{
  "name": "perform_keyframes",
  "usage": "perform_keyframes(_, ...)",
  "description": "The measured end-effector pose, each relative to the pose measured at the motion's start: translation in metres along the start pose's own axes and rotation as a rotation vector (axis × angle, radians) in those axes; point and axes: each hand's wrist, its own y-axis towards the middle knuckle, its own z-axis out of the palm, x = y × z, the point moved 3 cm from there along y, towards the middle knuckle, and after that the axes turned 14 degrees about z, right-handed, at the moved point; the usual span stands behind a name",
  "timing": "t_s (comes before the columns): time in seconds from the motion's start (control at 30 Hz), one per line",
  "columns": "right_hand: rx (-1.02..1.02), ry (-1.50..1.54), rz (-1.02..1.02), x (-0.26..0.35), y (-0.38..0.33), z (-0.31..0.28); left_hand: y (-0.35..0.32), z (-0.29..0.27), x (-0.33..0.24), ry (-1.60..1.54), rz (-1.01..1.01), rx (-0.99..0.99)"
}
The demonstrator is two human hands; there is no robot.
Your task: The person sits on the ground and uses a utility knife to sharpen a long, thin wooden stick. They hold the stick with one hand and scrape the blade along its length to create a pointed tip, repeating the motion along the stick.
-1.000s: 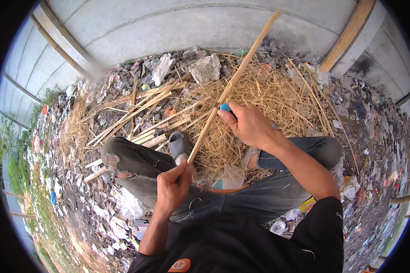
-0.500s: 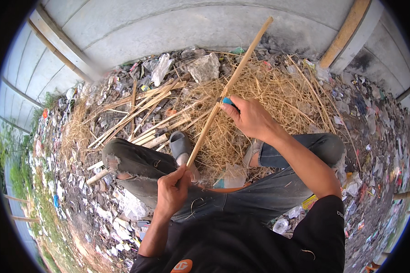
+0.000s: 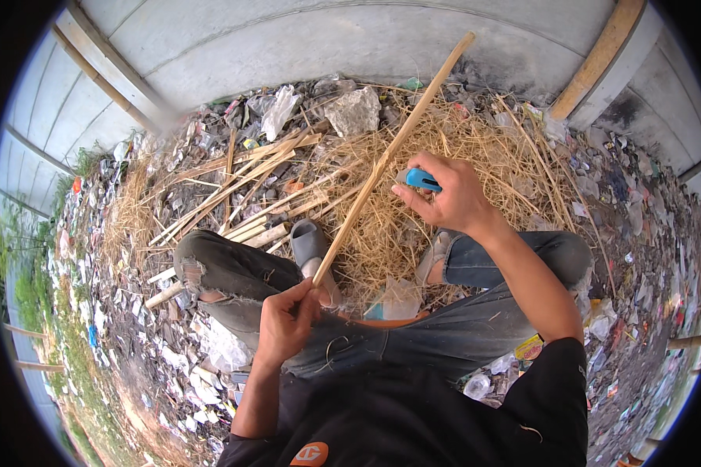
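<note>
A long, pale bamboo strip (image 3: 383, 165) slants up and away from my lap, its near end pinched in my left hand (image 3: 285, 323). My right hand (image 3: 459, 196) is closed around a blue utility knife (image 3: 423, 180), whose short blade points left. A small gap separates that blade from the strip's right side. Under the strip lies a heap of thin, curly bamboo shavings (image 3: 475, 156) between and beyond my feet.
Split bamboo pieces (image 3: 226, 191) lie piled at the left, past my left knee. A pale rock (image 3: 354, 111) and a white plastic bag (image 3: 280, 113) sit near the grey wall (image 3: 350, 43). Scattered litter covers the ground around my crossed legs.
My right hand with the knife has moved off the strip, to the right and slightly nearer. My left hand still grips the strip's near end and has shifted slightly left.
</note>
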Motion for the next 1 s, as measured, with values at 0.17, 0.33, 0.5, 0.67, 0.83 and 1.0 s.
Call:
perform_keyframes(0.17, -0.065, 0.005, -0.110, 0.009, 0.008, 0.004, -0.002, -0.001, -0.001, 0.060, 0.014, -0.008)
perform_keyframes(0.33, 0.096, 0.218, 0.008, -0.009, 0.017, 0.007, -0.001, -0.005, -0.013, 0.131, -0.015, 0.076)
perform_keyframes(0.5, 0.165, 0.633, 0.281, -0.024, 0.016, 0.010, -0.003, -0.003, -0.013, 0.118, 0.027, 0.074)
perform_keyframes(0.67, 0.231, 0.872, 0.329, -0.035, 0.013, 0.014, -0.003, -0.002, -0.019, 0.127, 0.055, 0.092)
perform_keyframes(0.83, 0.253, 0.963, 0.227, -0.038, 0.010, 0.015, -0.003, -0.005, -0.020, 0.091, 0.073, 0.137)
perform_keyframes(1.0, 0.428, 1.758, 0.371, -0.020, 0.013, -0.018, -0.001, -0.008, 0.004, 0.015, 0.013, 0.174)
